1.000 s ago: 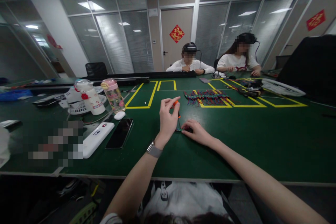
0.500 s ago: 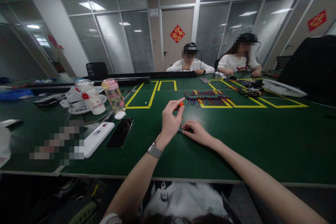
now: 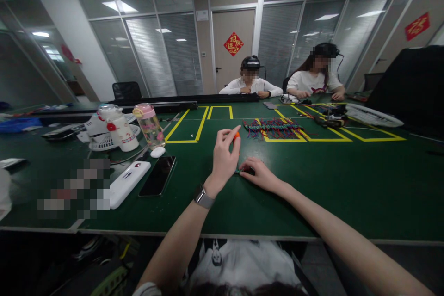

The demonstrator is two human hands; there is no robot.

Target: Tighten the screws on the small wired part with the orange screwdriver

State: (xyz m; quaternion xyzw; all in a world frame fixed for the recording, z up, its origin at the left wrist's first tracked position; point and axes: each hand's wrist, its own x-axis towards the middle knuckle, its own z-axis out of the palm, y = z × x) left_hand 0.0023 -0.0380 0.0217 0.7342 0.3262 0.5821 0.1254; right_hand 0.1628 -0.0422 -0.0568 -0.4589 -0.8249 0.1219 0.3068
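Note:
My left hand (image 3: 224, 156) is closed around the orange handle of a screwdriver (image 3: 237, 135), which stands about upright with its thin shaft pointing down. Below it, a small green circuit board (image 3: 237, 171) lies on the table, and the shaft's lower end reaches it. The fingertips of my right hand (image 3: 257, 172) pinch the board's right edge, with the hand resting low on the tabletop. My fingers hide much of the handle and part of the board. Beyond both hands sits a bundle of green boards with red and blue wires (image 3: 274, 128).
Left of my hands lie a black phone (image 3: 157, 175), a white power-bank-like slab (image 3: 130, 185), a small white case (image 3: 157, 152) and two bottles (image 3: 150, 125). Yellow tape marks the green table (image 3: 312, 194). Two people sit opposite. A white basket (image 3: 374, 115) stands far right.
My left hand has turned slightly around the screwdriver, its fingers a little higher and straighter. My right hand stays on the board. The whole view has shifted very slightly.

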